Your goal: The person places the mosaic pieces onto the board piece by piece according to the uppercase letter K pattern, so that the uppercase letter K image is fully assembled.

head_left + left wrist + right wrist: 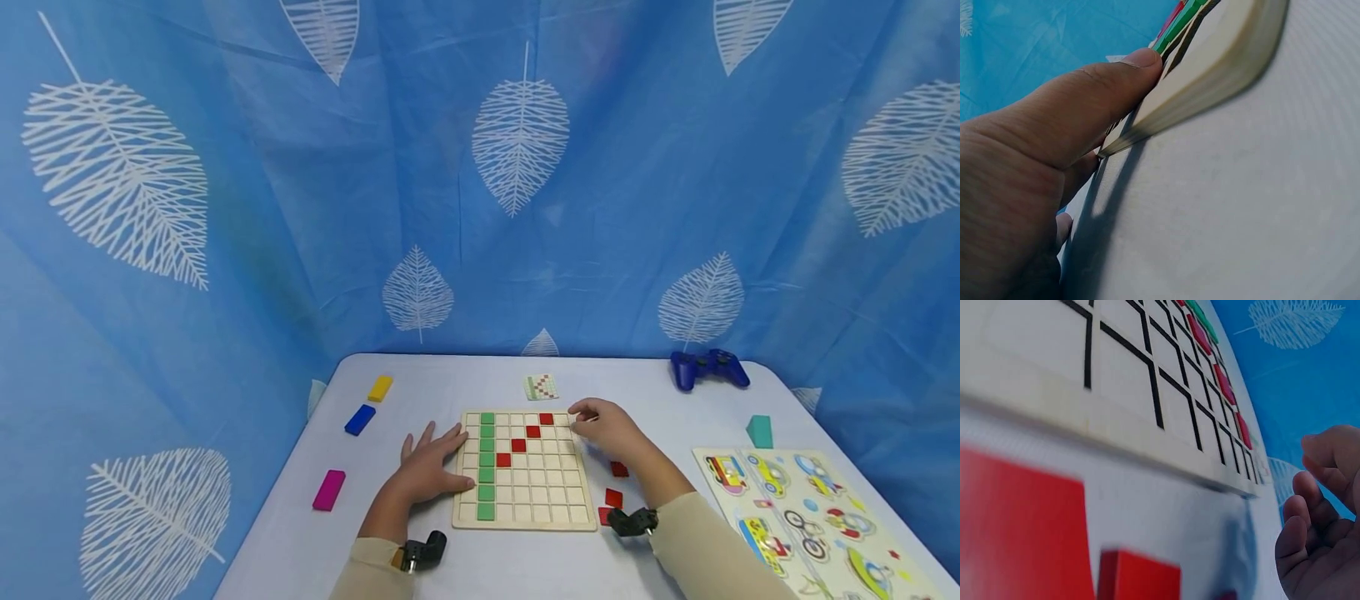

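Note:
A square wooden grid board (555, 477) lies on the table, with a column of green tiles (487, 457) near its left side. Red tiles (518, 446) form a diagonal rising to the right. My left hand (429, 467) spreads its fingers along the board's left edge; in the left wrist view the thumb (1116, 81) rests on that rim. By the far right corner is my right hand (609, 427), its fingers (1297, 534) loosely bent with nothing seen between them. Loose red tiles (613, 498) lie right of the board, under the right forearm.
A small pattern card (541, 387) lies beyond the board. Yellow (380, 388), blue (360, 419) and magenta (328, 490) blocks are at the left. On the right are a blue game controller (708, 368), a teal block (760, 432) and a picture puzzle board (813, 517).

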`<action>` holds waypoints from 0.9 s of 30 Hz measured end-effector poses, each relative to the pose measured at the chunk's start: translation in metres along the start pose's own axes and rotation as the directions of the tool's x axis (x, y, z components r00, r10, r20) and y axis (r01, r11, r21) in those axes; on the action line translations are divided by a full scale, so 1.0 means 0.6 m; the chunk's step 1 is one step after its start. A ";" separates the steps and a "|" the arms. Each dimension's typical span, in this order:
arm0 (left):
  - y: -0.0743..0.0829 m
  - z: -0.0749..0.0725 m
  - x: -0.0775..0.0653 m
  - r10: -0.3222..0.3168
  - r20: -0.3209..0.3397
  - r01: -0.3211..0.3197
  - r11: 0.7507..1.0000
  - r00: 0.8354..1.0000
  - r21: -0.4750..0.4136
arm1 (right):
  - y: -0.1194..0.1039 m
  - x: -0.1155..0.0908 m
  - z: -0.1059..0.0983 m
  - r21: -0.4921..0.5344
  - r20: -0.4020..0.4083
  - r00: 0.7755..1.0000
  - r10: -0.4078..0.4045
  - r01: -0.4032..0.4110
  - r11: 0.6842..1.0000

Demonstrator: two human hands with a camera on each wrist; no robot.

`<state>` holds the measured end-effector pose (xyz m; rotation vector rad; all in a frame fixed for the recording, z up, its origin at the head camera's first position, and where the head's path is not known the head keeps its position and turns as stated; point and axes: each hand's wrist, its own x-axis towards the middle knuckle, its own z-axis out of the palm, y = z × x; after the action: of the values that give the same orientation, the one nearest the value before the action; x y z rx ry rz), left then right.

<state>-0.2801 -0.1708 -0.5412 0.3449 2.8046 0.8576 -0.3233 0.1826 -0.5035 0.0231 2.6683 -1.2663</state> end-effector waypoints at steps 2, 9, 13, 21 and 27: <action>-0.001 0.000 0.001 -0.001 -0.001 0.001 1.000 1.000 -0.001 | 0.000 -0.014 -0.014 -0.014 0.016 1.000 -0.012 0.012 1.000; -0.002 0.001 0.000 -0.002 0.005 0.002 1.000 1.000 -0.002 | 0.012 -0.064 -0.045 -0.154 0.038 0.999 -0.034 0.039 0.987; -0.001 -0.003 0.000 0.009 0.008 -0.009 1.000 1.000 -0.006 | 0.025 -0.085 -0.052 -0.206 0.034 0.999 -0.025 0.031 0.978; 0.001 -0.003 0.002 -0.002 0.006 0.002 1.000 1.000 -0.005 | 0.058 -0.112 -0.049 -0.231 0.032 0.999 0.006 0.002 0.973; 0.003 0.000 0.001 -0.010 0.000 0.010 1.000 1.000 0.000 | 0.081 -0.123 -0.047 -0.222 0.023 0.999 0.030 -0.024 0.975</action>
<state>-0.2806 -0.1693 -0.5403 0.3313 2.8036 0.8551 -0.2511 0.2400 -0.5103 0.0119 2.7593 -0.9472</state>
